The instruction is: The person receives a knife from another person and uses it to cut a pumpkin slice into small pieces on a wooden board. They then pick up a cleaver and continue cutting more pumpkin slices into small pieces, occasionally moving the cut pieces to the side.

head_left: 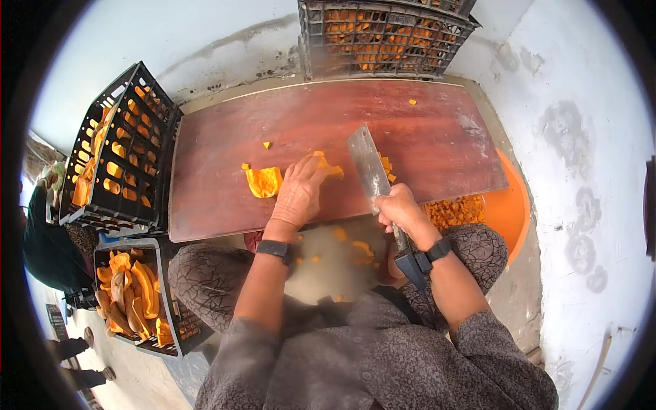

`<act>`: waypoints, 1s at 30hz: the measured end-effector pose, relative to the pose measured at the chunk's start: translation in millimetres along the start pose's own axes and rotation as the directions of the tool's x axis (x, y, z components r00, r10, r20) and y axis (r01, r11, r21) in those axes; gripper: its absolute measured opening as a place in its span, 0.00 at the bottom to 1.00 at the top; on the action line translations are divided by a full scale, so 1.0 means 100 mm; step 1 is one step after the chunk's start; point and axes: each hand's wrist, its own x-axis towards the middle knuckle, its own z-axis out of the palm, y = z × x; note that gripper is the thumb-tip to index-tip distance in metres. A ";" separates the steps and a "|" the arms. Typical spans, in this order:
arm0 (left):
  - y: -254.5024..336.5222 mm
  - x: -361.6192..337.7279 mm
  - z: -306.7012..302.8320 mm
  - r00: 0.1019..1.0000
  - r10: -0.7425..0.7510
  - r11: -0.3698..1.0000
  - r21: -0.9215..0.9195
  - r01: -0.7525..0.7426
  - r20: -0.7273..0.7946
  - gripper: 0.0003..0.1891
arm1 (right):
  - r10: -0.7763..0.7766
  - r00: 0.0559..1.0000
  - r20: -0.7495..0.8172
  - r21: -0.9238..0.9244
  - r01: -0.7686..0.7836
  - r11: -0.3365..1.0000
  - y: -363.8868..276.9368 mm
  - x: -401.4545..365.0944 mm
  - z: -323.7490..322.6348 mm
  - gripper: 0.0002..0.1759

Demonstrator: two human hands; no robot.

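Note:
My right hand [402,207] is wrapped round the handle of a cleaver [367,160], whose broad blade points up and away over the red-brown board [225,147]. Under the fingers of my left hand [300,188] is an orange pumpkin piece [331,168], pressed against the board to the left of the blade. Just right of the blade lie small pumpkin cubes [387,168], partly hidden by it. A larger pumpkin chunk [264,182] rests on the board, left of my left hand.
An orange tub [516,205] holding pumpkin cubes [456,210] stands below the board's right end. Black crates of pumpkin stand at the left [123,164] and behind the board [389,44]. Another crate [179,335] holds long pumpkin slices [140,294]. A person [48,239] is at far left.

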 end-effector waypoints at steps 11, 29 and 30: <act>0.00 0.16 0.16 0.966 -0.172 0.984 -0.010 0.177 0.194 0.26 | -0.072 0.984 -0.160 -0.248 0.030 0.968 -0.16 -0.18 -0.04 0.19; 0.14 0.01 0.27 0.996 -0.074 0.997 0.033 0.075 -0.041 0.11 | -0.306 0.929 -0.210 -0.614 0.118 0.780 -0.08 -0.23 0.12 0.19; 0.19 0.00 0.26 0.997 -0.057 0.998 0.007 0.058 -0.048 0.12 | -0.336 0.922 -0.193 -0.645 0.139 0.752 -0.06 -0.23 0.13 0.18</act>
